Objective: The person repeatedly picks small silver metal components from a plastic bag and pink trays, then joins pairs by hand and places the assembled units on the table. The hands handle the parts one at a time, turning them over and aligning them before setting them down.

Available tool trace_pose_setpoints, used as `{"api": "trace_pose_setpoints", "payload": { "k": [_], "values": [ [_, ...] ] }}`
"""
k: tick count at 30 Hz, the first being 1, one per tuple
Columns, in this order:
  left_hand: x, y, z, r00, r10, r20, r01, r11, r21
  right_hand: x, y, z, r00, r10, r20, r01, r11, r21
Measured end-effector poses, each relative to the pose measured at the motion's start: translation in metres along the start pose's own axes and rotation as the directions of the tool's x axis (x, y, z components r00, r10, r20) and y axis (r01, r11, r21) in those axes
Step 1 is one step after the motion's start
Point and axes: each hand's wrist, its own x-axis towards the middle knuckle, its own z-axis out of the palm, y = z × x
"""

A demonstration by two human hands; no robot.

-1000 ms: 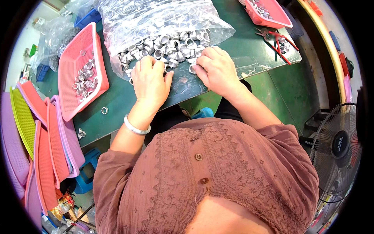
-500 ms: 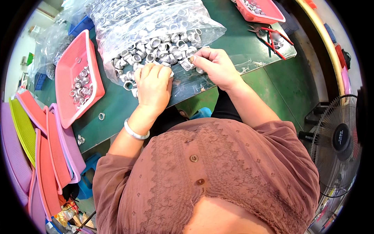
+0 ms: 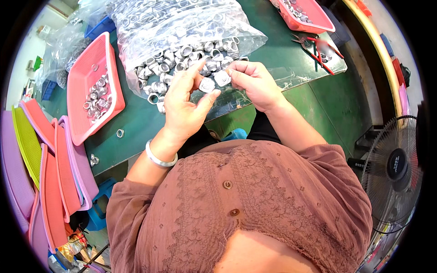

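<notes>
My left hand (image 3: 189,102) was partly open, index finger extended and thumb set apart from it. Between the thumb and the bent fingers it had a rose-faced silver ring (image 3: 207,85), face up; the exact contact points could not be made out. My right hand (image 3: 255,84) was closed in a pinch, thumb against forefinger, gripping a second silver ring (image 3: 222,78) by its edge. The two pieces were side by side, close together, above the near edge of the green worktop (image 3: 132,120).

Just beyond both hands: a heap of silver rings (image 3: 182,57), spilling from the mouth of a clear plastic bag (image 3: 191,20). The bag was packed with more of the same.

To my left: a pink basket (image 3: 76,109), tilted in view, with a small batch of rings inside. A loose ring (image 3: 120,133) lay beside it, and a small silver cluster (image 3: 94,159) near the worktop edge.

To my right: red-handled pliers (image 3: 318,52) near the corner, and beyond them another pink basket (image 3: 314,28) containing small silver pieces.
</notes>
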Motion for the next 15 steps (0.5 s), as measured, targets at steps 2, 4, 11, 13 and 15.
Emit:
{"api": "trace_pose_setpoints", "payload": {
  "k": [2,4,11,13,15],
  "values": [
    [0.0,0.003,-0.002,0.996,0.04,0.084,-0.044,0.998,0.047,-0.001,0.002,0.005,0.999,-0.036,-0.011,0.036,0.998,-0.054],
    [-0.002,0.003,-0.003,0.992,0.047,0.115,-0.052,0.998,0.04,-0.004,0.002,0.013,0.996,-0.09,-0.019,0.086,0.984,-0.154],
    [0.003,-0.003,-0.045,0.997,0.063,-0.035,-0.056,0.983,0.172,0.004,-0.002,0.021,0.945,-0.325,0.032,0.306,0.848,-0.433],
    [0.011,-0.021,-0.086,0.969,0.124,-0.214,-0.036,0.928,0.372,0.007,-0.008,0.016,0.964,-0.267,0.002,0.23,0.826,-0.515],
    [0.021,-0.03,-0.135,0.933,0.164,-0.32,0.083,0.768,0.635,0.009,-0.005,0.01,0.943,-0.333,-0.014,0.256,0.749,-0.611]
  ]
}}
